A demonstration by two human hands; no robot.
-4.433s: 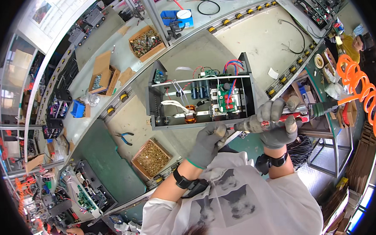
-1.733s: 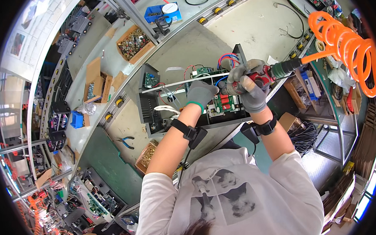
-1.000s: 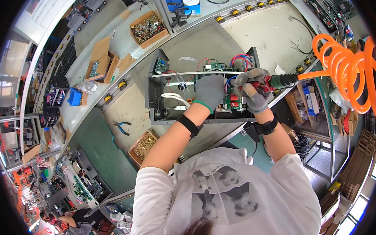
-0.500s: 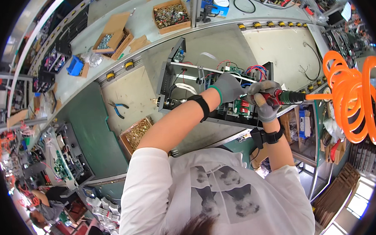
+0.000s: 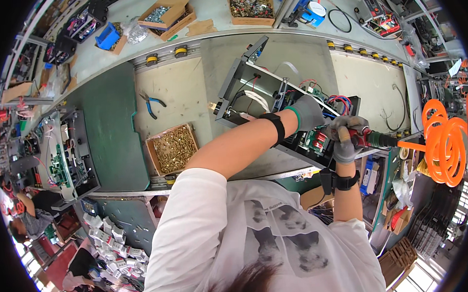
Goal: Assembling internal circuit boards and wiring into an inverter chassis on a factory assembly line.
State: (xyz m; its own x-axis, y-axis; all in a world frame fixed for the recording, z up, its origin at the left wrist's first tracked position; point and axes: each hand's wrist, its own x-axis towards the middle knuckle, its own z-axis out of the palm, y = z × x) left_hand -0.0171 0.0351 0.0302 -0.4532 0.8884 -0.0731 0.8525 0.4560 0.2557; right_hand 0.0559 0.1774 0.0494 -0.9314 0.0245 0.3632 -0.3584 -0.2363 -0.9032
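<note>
An open black metal chassis [image 5: 239,75] with circuit boards and coloured wires inside lies on the workbench. My left hand [image 5: 306,113], in a grey glove, rests inside the chassis on its parts. My right hand [image 5: 343,138], also gloved, is closed around a red and black pneumatic screwdriver [image 5: 368,138], whose tip points into the chassis beside my left hand. An orange coiled air hose [image 5: 442,139] runs from the tool to the right.
A cardboard box of brass screws [image 5: 172,147] sits left of the chassis, with blue-handled pliers [image 5: 152,103] behind it. More boxes of parts [image 5: 249,3] and a blue tool [image 5: 308,7] stand at the back. Other people [image 5: 31,220] are at the lower left.
The view has swung round, so the chassis now appears tilted. My hands and the screwdriver stay together at the chassis's right end, where they moved in from its front edge.
</note>
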